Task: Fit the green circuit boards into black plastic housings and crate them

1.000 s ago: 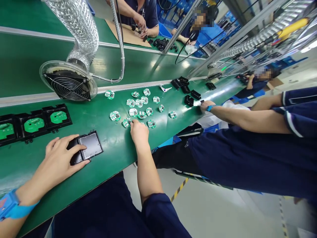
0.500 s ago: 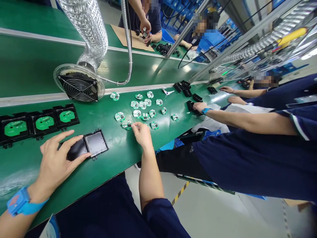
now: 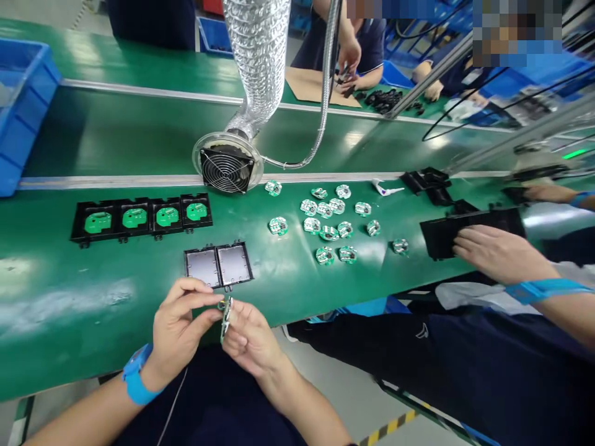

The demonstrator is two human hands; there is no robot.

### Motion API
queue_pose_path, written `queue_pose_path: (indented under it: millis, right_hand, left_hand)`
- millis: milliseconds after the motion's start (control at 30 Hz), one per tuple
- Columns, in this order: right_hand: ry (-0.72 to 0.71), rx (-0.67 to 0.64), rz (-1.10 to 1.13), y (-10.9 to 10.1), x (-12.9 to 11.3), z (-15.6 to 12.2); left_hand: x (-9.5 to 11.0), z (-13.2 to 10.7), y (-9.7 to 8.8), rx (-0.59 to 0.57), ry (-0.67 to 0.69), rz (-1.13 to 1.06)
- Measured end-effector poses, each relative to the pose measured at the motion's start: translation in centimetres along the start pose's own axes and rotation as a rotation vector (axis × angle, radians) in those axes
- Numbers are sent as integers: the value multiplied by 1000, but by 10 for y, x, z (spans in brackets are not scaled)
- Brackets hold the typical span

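Observation:
My right hand (image 3: 253,337) grips a small round circuit board (image 3: 226,320), tilted up on its edge in front of my body. The fingers and thumb of my left hand (image 3: 179,322) are pinched at a small yellowish part on the board's near-left face; the part itself is mostly hidden. Just beyond my hands lie two joined black square housings (image 3: 235,263), open side up, with nothing in them. Farther left is a row of joined black housings (image 3: 123,238), each with a green board in it. Several loose circuit boards (image 3: 311,225) are scattered to the right.
A fan on a foil duct (image 3: 227,170) hangs over the bench's back edge. A blue bin (image 3: 28,118) stands at the far left. At right, a co-worker's hand (image 3: 502,248) holds a black housing strip (image 3: 437,238). A white tool-like piece (image 3: 387,189) lies near the back rail.
My right hand has picked up a circuit board from the group and brought it back toward me. My left hand has let go of the black housings and met it at the board. The view has turned left.

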State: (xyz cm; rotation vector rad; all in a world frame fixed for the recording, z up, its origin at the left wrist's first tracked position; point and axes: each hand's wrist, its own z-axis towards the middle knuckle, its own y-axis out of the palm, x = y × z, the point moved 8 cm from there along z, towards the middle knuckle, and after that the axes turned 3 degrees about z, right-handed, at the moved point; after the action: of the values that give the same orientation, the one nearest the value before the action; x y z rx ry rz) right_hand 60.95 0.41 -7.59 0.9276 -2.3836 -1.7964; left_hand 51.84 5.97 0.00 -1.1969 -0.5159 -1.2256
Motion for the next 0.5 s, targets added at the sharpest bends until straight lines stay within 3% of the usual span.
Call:
queue_pose_path:
  millis: [133, 333, 400, 500]
  right_hand:
    - [83, -54, 78, 11, 19, 5]
    - [208, -180, 98, 29, 43, 13]
    - [133, -154, -24, 23, 42, 15]
    - [-242, -33, -551, 3, 18, 9]
  left_hand:
    - [-8, -12, -14, 52, -74, -94]
    - [-1, -12, -33, 56, -5, -87]
    - [0, -4, -44, 79, -2, 45]
    - [0, 17, -57, 98, 59, 388]
